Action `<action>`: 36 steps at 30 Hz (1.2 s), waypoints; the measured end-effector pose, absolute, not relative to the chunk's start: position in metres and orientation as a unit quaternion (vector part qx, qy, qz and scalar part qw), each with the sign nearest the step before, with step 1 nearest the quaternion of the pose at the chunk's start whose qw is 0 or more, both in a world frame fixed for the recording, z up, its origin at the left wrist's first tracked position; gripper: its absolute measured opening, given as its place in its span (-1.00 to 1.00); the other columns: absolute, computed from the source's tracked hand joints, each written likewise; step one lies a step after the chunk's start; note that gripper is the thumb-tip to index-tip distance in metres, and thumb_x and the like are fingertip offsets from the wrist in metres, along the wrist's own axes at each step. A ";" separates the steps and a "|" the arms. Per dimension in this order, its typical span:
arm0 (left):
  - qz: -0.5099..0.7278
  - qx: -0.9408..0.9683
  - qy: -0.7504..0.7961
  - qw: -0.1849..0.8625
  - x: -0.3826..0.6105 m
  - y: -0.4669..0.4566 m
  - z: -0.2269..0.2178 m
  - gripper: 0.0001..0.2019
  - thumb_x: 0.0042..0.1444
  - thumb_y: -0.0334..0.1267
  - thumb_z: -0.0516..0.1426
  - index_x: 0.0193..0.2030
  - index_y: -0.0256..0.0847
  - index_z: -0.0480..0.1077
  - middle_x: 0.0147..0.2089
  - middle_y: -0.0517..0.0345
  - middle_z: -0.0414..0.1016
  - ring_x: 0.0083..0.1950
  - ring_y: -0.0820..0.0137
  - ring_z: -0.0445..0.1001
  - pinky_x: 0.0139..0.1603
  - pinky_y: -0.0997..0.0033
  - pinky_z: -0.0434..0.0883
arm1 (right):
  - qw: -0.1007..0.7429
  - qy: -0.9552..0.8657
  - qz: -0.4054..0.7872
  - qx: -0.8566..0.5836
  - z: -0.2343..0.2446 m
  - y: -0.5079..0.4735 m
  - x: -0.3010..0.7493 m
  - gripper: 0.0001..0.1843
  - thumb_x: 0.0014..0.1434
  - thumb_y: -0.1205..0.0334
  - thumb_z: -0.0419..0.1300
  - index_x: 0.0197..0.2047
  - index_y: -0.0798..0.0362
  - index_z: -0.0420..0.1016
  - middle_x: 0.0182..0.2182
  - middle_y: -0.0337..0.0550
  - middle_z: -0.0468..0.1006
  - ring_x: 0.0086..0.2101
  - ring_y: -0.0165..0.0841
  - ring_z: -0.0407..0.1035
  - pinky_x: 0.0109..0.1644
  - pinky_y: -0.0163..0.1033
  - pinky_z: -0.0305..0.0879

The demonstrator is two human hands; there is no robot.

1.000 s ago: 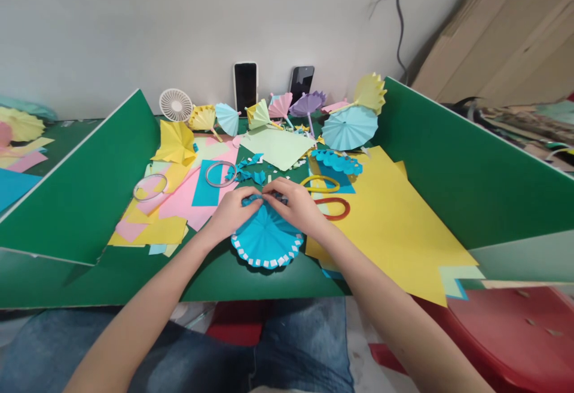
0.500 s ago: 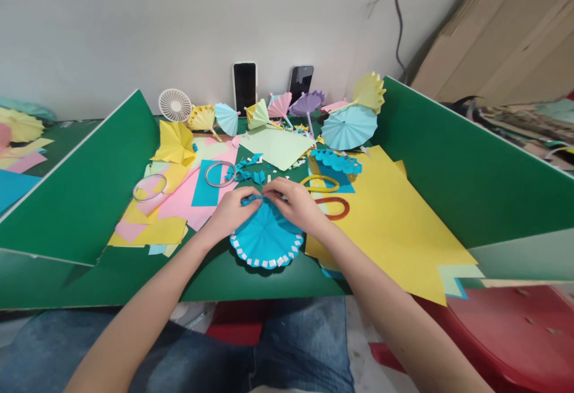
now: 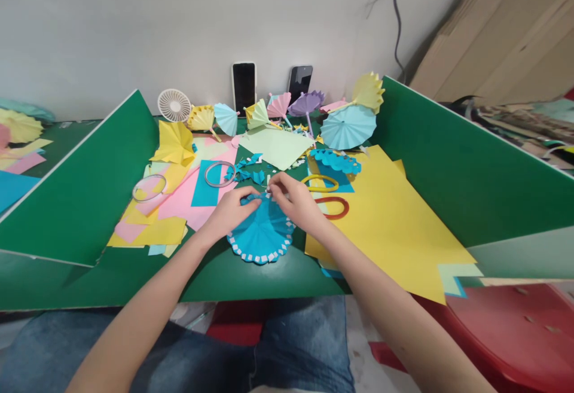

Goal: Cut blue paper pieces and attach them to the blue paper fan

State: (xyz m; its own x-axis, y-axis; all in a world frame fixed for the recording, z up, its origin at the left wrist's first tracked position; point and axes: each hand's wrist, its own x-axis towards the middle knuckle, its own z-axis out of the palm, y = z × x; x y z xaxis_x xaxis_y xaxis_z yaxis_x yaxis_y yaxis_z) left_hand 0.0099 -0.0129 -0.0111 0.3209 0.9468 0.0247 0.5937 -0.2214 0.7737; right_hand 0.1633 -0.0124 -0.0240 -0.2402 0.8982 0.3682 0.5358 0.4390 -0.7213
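Note:
A pleated blue paper fan (image 3: 260, 234) with a scalloped edge and white square cut-outs lies on the green table (image 3: 269, 276). My left hand (image 3: 231, 210) pinches its upper left folds. My right hand (image 3: 296, 201) pinches the folds at its top, the fingertips of both hands meeting near the fan's centre. Blue paper scraps (image 3: 249, 171) lie just beyond my fingers.
Yellow and red-handled scissors (image 3: 329, 195) lie by my right hand on a large yellow sheet (image 3: 394, 219). Pink and yellow sheets (image 3: 179, 198), two tape rings (image 3: 219, 173), paper umbrellas (image 3: 347, 127), a small fan (image 3: 174, 104) and two phones (image 3: 244, 85) fill the back. Green boards (image 3: 452, 165) flank both sides.
The blue fan has shifted slightly up and left under my hands. My right fingertips have lifted toward the fan's top edge.

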 end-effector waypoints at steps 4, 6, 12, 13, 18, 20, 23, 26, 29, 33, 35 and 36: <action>0.256 0.736 0.521 0.348 0.010 -0.012 -0.011 -0.84 -0.08 -0.29 0.01 -0.36 -0.23 0.36 -0.27 0.17 0.45 -0.21 0.39 0.36 -0.15 0.46 0.27 | 0.383 -0.698 0.226 -0.561 -0.026 -0.009 0.166 -0.88 0.05 0.28 -0.09 -0.45 0.04 0.22 -0.58 -0.23 0.35 -0.55 -0.39 0.25 -0.49 -0.34 0.08; 0.256 0.736 0.522 0.348 0.009 -0.011 -0.013 -0.85 -0.09 -0.30 0.01 -0.36 -0.22 0.35 -0.28 0.18 0.44 -0.22 0.39 0.35 -0.16 0.46 0.26 | 0.349 -0.689 0.206 -0.601 -0.029 -0.007 0.167 -0.87 0.04 0.27 -0.08 -0.48 0.04 0.23 -0.60 -0.21 0.37 -0.55 -0.36 0.25 -0.50 -0.32 0.06; 0.266 0.726 0.537 0.336 0.006 -0.005 -0.019 -0.88 -0.13 -0.27 0.04 -0.41 -0.22 0.29 -0.36 0.22 0.38 -0.27 0.40 0.31 -0.22 0.47 0.25 | 0.365 -0.690 0.193 -0.594 -0.036 -0.002 0.168 -0.77 -0.03 0.40 -0.09 -0.29 0.08 0.29 -0.42 -0.08 0.46 -0.43 -0.31 0.33 -0.41 -0.27 0.15; 0.268 0.726 0.537 0.337 0.006 -0.005 -0.020 -0.88 -0.13 -0.26 0.04 -0.41 -0.22 0.28 -0.37 0.22 0.37 -0.27 0.41 0.30 -0.22 0.47 0.25 | 0.372 -0.693 0.199 -0.585 -0.035 -0.002 0.168 -0.77 -0.03 0.39 -0.08 -0.28 0.08 0.29 -0.42 -0.09 0.46 -0.43 -0.32 0.32 -0.41 -0.28 0.15; 0.277 0.722 0.527 0.353 0.005 -0.004 -0.021 -0.87 -0.10 -0.23 0.04 -0.40 -0.22 0.29 -0.36 0.23 0.37 -0.25 0.41 0.31 -0.20 0.47 0.25 | 0.364 -0.716 0.189 -0.565 -0.033 -0.003 0.167 -0.88 0.01 0.26 -0.06 -0.48 0.05 0.25 -0.53 -0.16 0.39 -0.52 -0.36 0.25 -0.46 -0.30 0.11; 0.283 0.719 0.522 0.361 0.005 -0.004 -0.021 -0.86 -0.09 -0.23 0.03 -0.39 -0.22 0.30 -0.35 0.23 0.38 -0.24 0.41 0.32 -0.19 0.48 0.25 | 0.366 -0.715 0.184 -0.566 -0.033 -0.003 0.167 -0.91 -0.02 0.32 -0.06 -0.47 0.05 0.24 -0.53 -0.17 0.39 -0.53 -0.37 0.24 -0.47 -0.31 0.10; 0.286 0.720 0.521 0.359 0.005 -0.004 -0.020 -0.87 -0.09 -0.23 0.03 -0.41 -0.22 0.30 -0.36 0.23 0.38 -0.25 0.41 0.32 -0.20 0.49 0.25 | 0.376 -0.710 0.197 -0.561 -0.034 -0.003 0.168 -0.84 -0.07 0.40 -0.10 -0.43 0.04 0.25 -0.50 -0.17 0.41 -0.51 -0.37 0.26 -0.45 -0.31 0.11; 0.272 0.720 0.532 0.354 0.005 -0.004 -0.019 -0.88 -0.10 -0.24 0.03 -0.44 -0.23 0.29 -0.41 0.24 0.35 -0.29 0.42 0.30 -0.24 0.49 0.24 | 0.374 -0.706 0.213 -0.562 -0.032 -0.003 0.168 -0.83 -0.09 0.43 -0.12 -0.50 0.03 0.23 -0.53 -0.18 0.40 -0.51 -0.36 0.27 -0.44 -0.30 0.12; 0.257 0.717 0.538 0.361 0.005 -0.004 -0.019 -0.88 -0.12 -0.24 0.04 -0.44 -0.24 0.28 -0.42 0.24 0.33 -0.31 0.42 0.30 -0.28 0.50 0.24 | 0.385 -0.688 0.228 -0.571 -0.029 -0.003 0.169 -0.82 -0.09 0.43 -0.14 -0.54 0.03 0.21 -0.55 -0.19 0.39 -0.50 -0.36 0.28 -0.43 -0.30 0.14; 0.255 0.714 0.540 0.365 0.006 -0.005 -0.018 -0.87 -0.12 -0.22 0.04 -0.45 -0.23 0.27 -0.41 0.24 0.33 -0.32 0.43 0.30 -0.30 0.50 0.23 | 0.406 -0.664 0.246 -0.578 -0.031 0.000 0.170 -0.78 -0.01 0.39 -0.16 -0.47 0.05 0.27 -0.52 -0.16 0.42 -0.46 -0.34 0.31 -0.41 -0.28 0.19; 0.255 0.711 0.544 0.365 0.006 -0.005 -0.018 -0.86 -0.13 -0.20 0.04 -0.46 -0.23 0.27 -0.42 0.24 0.33 -0.33 0.43 0.29 -0.32 0.51 0.23 | 0.409 -0.665 0.246 -0.574 -0.035 0.003 0.170 -0.77 0.04 0.32 -0.15 -0.38 0.07 0.31 -0.45 -0.11 0.44 -0.40 -0.31 0.33 -0.34 -0.23 0.22; 0.256 0.710 0.546 0.364 0.006 -0.005 -0.018 -0.86 -0.13 -0.20 0.04 -0.46 -0.23 0.27 -0.42 0.24 0.33 -0.34 0.43 0.29 -0.32 0.51 0.23 | 0.409 -0.670 0.242 -0.570 -0.038 0.004 0.171 -0.76 0.06 0.29 -0.15 -0.33 0.09 0.32 -0.40 -0.07 0.45 -0.35 -0.29 0.33 -0.28 -0.20 0.23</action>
